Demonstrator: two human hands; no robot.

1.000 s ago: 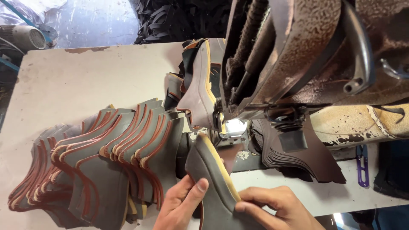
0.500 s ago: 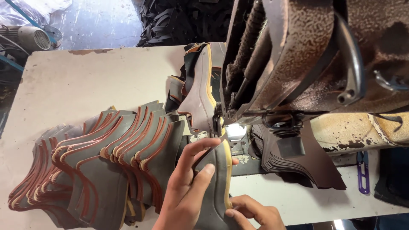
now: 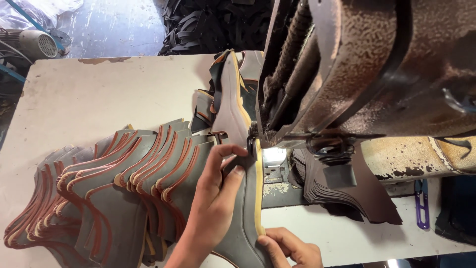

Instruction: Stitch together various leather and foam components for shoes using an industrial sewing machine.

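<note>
Head view, nearest the camera: the right hand pinches the lower end of a grey shoe upper piece with a yellow edge binding, thumb on top at the yellow edge, its grip clenched on the piece. The left hand lies flat over the upper part of the same piece, fingers spread and pressing it down, so its grip is a flat hold on the piece rather than a closed fist. The piece lies on the bench with its top end right at the needle area of the sewing machine, whose small work light shines just beside it.

To the left, touching the piece, a fanned stack of grey uppers with red-brown piping lies overlapping. Right of the needle, a pile of dark brown cut pieces sits under the machine arm, with purple snips beyond. Farther off, sewn uppers trail away behind the machine.

By my judgement, the step in hand is feeding the yellow edge into the needle; the next move calls for both hands guiding the curve steadily, keeping the edge aligned.
</note>
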